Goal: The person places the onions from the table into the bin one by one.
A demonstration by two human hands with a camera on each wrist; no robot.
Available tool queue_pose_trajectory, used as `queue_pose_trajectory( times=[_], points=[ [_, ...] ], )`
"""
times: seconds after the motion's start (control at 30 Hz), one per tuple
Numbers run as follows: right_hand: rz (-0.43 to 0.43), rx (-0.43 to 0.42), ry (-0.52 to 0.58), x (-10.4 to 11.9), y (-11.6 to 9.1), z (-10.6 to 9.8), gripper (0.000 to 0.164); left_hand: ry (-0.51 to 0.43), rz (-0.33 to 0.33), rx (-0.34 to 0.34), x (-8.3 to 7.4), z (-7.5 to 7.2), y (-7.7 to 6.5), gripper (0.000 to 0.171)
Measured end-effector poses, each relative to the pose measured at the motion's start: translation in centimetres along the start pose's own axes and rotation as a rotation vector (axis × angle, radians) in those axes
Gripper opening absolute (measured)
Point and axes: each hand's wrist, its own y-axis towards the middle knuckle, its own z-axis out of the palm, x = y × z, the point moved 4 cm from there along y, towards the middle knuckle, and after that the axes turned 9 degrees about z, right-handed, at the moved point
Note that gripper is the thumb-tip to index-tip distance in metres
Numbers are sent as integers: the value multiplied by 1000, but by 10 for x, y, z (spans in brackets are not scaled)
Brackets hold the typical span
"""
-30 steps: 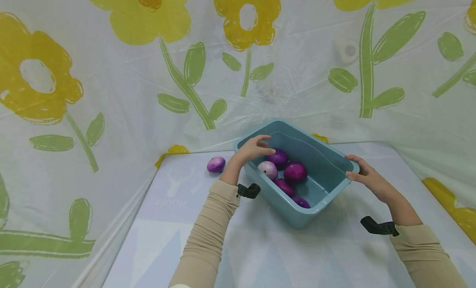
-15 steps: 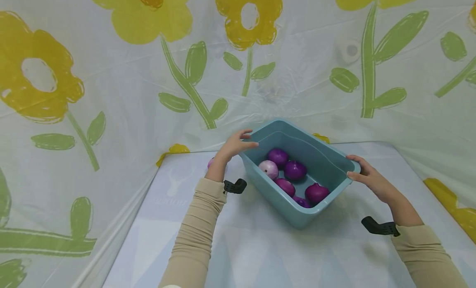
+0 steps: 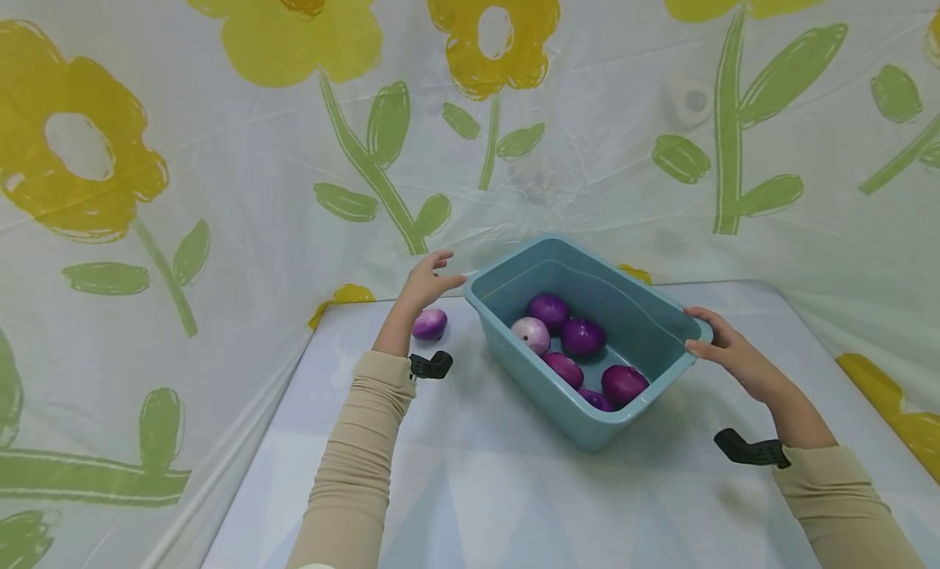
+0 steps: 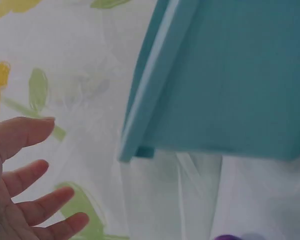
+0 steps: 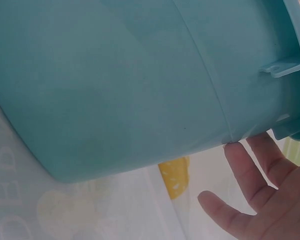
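A blue-green plastic bin point(image 3: 514, 358) sits at an angle on the table, with several purple onions point(image 3: 624, 385) in it. One onion point(image 3: 531, 335) among them shows a paler end. My right hand point(image 3: 723, 348) holds the bin's right corner, thumb over the rim; in the right wrist view its fingers point(image 5: 242, 167) reach under that rim along the outer wall. My left hand point(image 3: 426, 285), fingers spread and holding nothing, hovers just left of the bin. Below it a single purple onion point(image 3: 430, 324) lies on the table, partly behind the wrist.
A white curtain point(image 3: 257, 185) printed with yellow flowers hangs behind and to the left of the table point(image 3: 499, 504). The bin's far corner stands close to the curtain. A dark wrist mount point(image 3: 432, 365) juts from the left sleeve, another mount point(image 3: 751, 448) from the right.
My left hand has moved left, from over the bin's inside to outside its rim. Another onion now shows in the bin's near right corner. My right hand keeps its hold.
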Motion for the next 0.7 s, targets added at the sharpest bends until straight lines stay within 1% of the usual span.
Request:
queue_pose_trajectory(
  times=[0.2, 0.37, 0.47, 0.57, 0.67, 0.7],
  points=[
    [0, -2, 2, 1, -1, 0, 69, 13, -15, -87, 27, -6, 2, 63],
    [-5, -6, 0, 1, -1, 0, 70, 71, -25, -139, 54, -5, 3, 64],
    [-5, -4, 1, 0, 0, 0, 70, 88, -62, -128, 73, 1, 2, 64],
    [-2, -2, 1, 0, 0, 0, 69, 69, -104, -101, 95, 11, 2, 63],
    [0, 1, 0, 0, 0, 0, 66, 68, -77, -88, 115, 20, 2, 65],
    [1, 1, 0, 0, 0, 0, 66, 80, -54, -106, 136, 26, 10, 67]
  ],
)
